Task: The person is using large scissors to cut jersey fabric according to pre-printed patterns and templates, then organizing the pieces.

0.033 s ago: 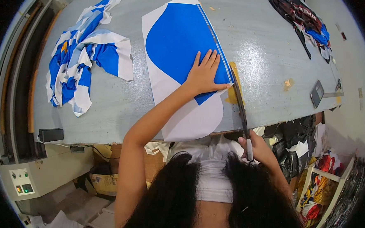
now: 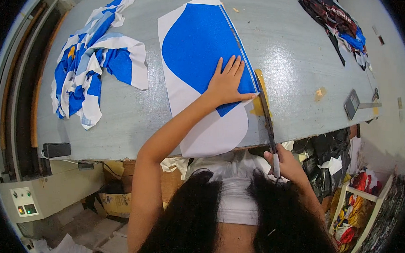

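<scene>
A blue and white fabric piece [image 2: 195,39] lies flat on the grey table [image 2: 295,104], its lower white end reaching the near edge. My left hand [image 2: 225,84] rests flat on the blue part near its right edge, fingers spread and thumb pointing right. In my right hand [image 2: 289,165], at the table's near edge, is a pair of long dark scissors [image 2: 268,118] with a pale handle. Their tips point away from me and meet the fabric's right edge just beside my left thumb. Whether the blades are apart is hard to see.
Crumpled blue and white fabric [image 2: 84,70] lies at the left, dark garments [image 2: 338,23] at the far right. A phone-like device [image 2: 351,104] sits near the right edge, a black box [image 2: 57,149] at the near left corner. Below are black bags [image 2: 322,149] and a rack of cloth [image 2: 358,203].
</scene>
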A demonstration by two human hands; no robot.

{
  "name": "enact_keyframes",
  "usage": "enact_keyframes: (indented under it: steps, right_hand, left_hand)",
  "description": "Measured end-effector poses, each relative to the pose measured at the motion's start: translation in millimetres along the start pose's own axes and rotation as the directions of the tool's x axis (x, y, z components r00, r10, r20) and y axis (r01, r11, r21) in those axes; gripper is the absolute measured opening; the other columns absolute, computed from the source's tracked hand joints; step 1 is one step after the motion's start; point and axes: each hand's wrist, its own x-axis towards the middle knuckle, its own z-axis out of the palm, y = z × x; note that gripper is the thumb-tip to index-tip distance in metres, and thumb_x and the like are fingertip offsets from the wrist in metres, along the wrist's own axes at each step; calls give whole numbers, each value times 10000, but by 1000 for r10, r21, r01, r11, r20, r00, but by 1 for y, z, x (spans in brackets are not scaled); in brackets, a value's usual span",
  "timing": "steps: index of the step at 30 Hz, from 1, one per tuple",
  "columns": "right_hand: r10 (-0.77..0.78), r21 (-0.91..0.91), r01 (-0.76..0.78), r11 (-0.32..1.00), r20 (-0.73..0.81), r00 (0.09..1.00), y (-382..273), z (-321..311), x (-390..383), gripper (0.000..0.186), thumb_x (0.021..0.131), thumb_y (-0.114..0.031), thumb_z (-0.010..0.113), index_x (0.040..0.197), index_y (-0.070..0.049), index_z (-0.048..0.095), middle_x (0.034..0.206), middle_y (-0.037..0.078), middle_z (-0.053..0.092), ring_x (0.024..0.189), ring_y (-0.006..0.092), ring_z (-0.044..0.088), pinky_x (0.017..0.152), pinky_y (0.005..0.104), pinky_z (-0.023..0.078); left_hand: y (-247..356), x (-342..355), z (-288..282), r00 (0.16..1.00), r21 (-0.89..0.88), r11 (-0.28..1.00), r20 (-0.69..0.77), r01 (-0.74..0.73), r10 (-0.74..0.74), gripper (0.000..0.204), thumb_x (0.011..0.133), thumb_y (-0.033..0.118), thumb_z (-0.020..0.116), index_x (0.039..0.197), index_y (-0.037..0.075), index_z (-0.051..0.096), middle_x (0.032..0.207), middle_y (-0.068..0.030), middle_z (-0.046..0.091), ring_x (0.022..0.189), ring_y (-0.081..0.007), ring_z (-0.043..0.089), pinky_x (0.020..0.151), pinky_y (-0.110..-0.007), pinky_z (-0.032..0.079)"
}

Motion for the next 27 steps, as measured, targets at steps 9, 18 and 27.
enact_keyframes:
  steps: [9, 18, 27]
  right_hand:
    - [67, -42, -68, 997, -25, 997, -5, -1, 4, 484, 818, -428, 569, 795, 42, 455, 609, 158, 518, 514, 211, 540, 484, 336, 411]
    - [124, 123, -143, 982, 155, 980, -24, -16, 5, 519, 847, -438, 529, 940, 68, 462, 644, 101, 549, 480, 147, 572, 426, 257, 455]
    - [101, 124, -113, 986, 102, 990, -28, -15, 5, 512, 838, -451, 538, 878, 55, 475, 598, 69, 522, 451, 145, 548, 415, 256, 445]
  left_hand:
    - [-3, 0, 4, 999, -23, 999, -47, -22, 21, 1010, 685, 719, 457, 1312, -55, 293, 1382, -221, 259, 1319, -305, 180, 1051, -506, 74]
    - [-1, 1, 5, 997, -30, 999, -71, -36, 34, 1008, 681, 718, 464, 1300, -63, 311, 1372, -225, 276, 1313, -311, 193, 1046, -516, 77]
    - [-3, 0, 7, 994, -55, 998, -101, -40, 34, 997, 677, 707, 475, 1290, -65, 331, 1367, -225, 288, 1308, -317, 207, 1039, -527, 81]
